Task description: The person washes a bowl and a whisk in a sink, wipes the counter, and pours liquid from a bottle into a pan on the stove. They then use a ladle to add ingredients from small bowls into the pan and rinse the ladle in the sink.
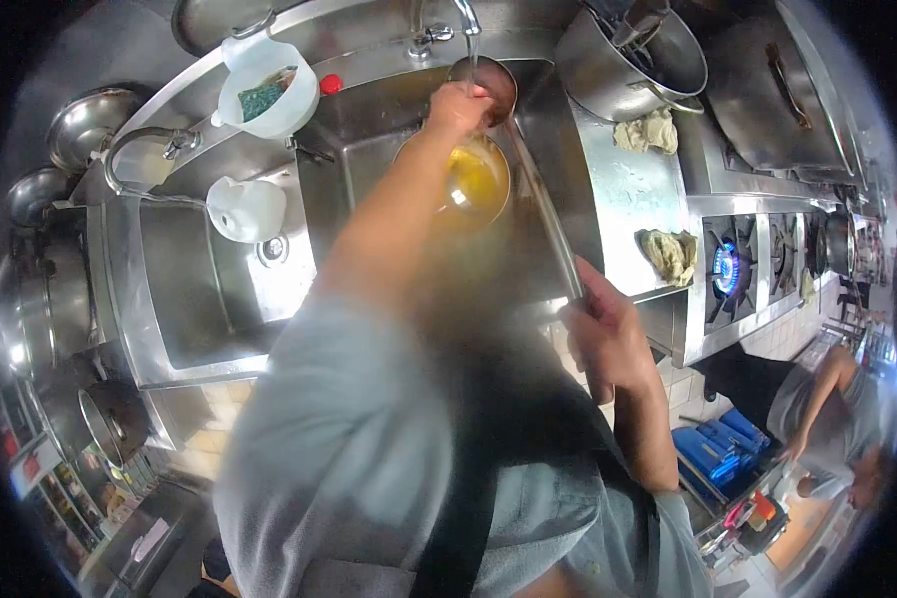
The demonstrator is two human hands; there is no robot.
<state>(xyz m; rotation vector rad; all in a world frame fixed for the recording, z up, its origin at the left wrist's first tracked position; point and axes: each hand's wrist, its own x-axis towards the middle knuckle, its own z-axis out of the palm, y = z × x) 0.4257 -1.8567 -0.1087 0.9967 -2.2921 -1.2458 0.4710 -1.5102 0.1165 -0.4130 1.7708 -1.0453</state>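
Under the running tap [471, 25], a long-handled metal ladle [503, 85] lies over the sink, its round bowl in the water stream. My left hand [460, 108] reaches across to that bowl with bent, closed fingers; what they hold, if anything, is hidden. The fingers of my right hand [608, 329] wrap round the far end of the ladle's handle [553, 224] at the sink's front edge. Below my left hand, a round vessel with yellow contents [478, 184] sits in the sink [354, 164], partly hidden by my forearm.
A white plastic jug [249, 209] stands in the left basin. Behind are a white container [269, 95] and a red cap [331, 84]. Large pots [618, 70] and crumpled cloths [667, 254] lie right, beside a lit burner [726, 267]. Another person [827, 399] is at lower right.
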